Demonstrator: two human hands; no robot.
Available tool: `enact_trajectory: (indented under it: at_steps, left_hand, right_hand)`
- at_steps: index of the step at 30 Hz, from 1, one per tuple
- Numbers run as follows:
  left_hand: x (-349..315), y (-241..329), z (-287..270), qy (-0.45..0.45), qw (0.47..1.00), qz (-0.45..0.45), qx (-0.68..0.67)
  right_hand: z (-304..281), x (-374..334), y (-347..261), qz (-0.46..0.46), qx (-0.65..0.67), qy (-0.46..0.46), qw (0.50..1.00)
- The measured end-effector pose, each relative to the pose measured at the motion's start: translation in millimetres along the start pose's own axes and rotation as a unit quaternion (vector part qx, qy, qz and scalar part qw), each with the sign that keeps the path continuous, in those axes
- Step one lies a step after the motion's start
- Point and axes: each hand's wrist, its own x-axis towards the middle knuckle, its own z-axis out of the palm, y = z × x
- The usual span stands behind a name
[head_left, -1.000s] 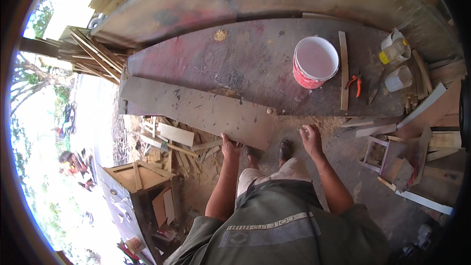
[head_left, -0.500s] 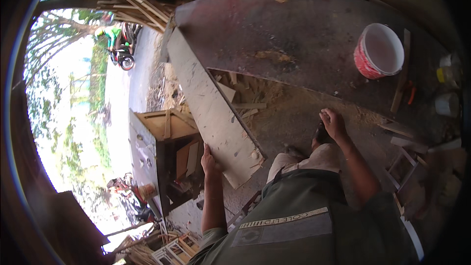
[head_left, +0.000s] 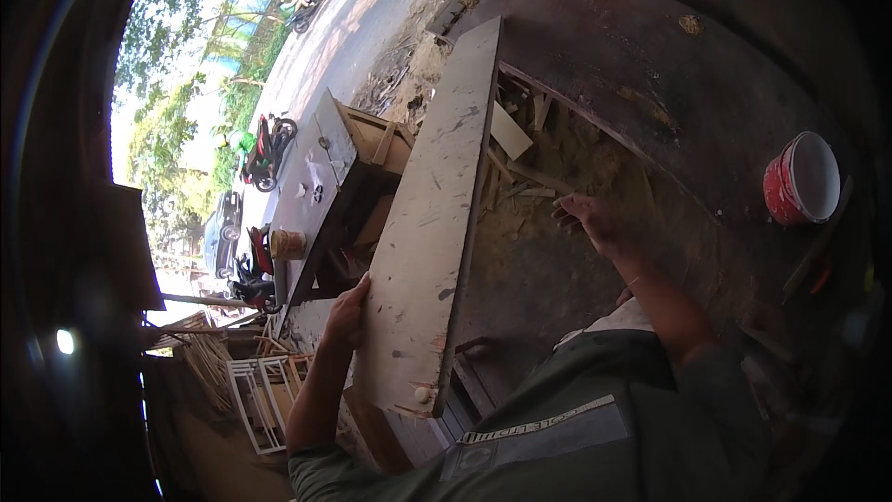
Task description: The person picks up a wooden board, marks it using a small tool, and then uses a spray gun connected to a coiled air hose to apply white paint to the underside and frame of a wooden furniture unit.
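A long, paint-flecked wooden board (head_left: 423, 214) slants across the middle, its near end close to my body and its far end by the dark workbench. My left hand (head_left: 347, 313) grips the board's left edge near the close end, thumb on the top face; the other fingers are hidden underneath. Off to the board's right, apart from it, my right hand (head_left: 587, 221) hangs in the air with loosely bent fingers and nothing visible in them.
A dark workbench (head_left: 595, 65) fills the upper right, carrying a red-and-white bucket (head_left: 788, 188). Wood scraps (head_left: 510, 130) and sawdust litter the ground beneath. Left stands a cabinet (head_left: 316, 181) with a small tub (head_left: 287, 244); white frames (head_left: 260, 404) lie lower left. Motorbikes pass on the road.
My view has turned. The board has swung more upright in the picture, with my left hand still on its edge. My right hand has moved nearer to the board, its fingers loosening.
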Motion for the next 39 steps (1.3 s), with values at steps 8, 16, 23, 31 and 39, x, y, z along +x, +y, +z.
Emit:
enact_trajectory:
  at_steps: [8, 16, 23, 31, 39]
  left_hand:
    - [-149, 1, -58, 0.128, 0.953, 0.080, 0.261]
    - [-372, -96, -93, 0.303, 0.815, 0.171, 0.463]
    - [-465, -168, 10, 0.354, 0.804, 0.063, 0.474]
    - [-568, -241, 93, 0.629, 0.551, -0.165, 0.522]
    - [-634, -282, 223, 0.923, 0.240, -0.030, 0.300]
  right_hand:
    - [130, 5, -37, -0.386, -0.323, 0.100, 0.858]
    - [335, 62, -62, -0.548, -0.586, -0.233, 0.549]
    - [308, 118, 81, -0.190, -0.523, -0.577, 0.597]
    - [388, -26, 194, -0.353, -0.468, -0.664, 0.464]
    - [577, -79, 206, -0.059, -0.352, -0.729, 0.584]
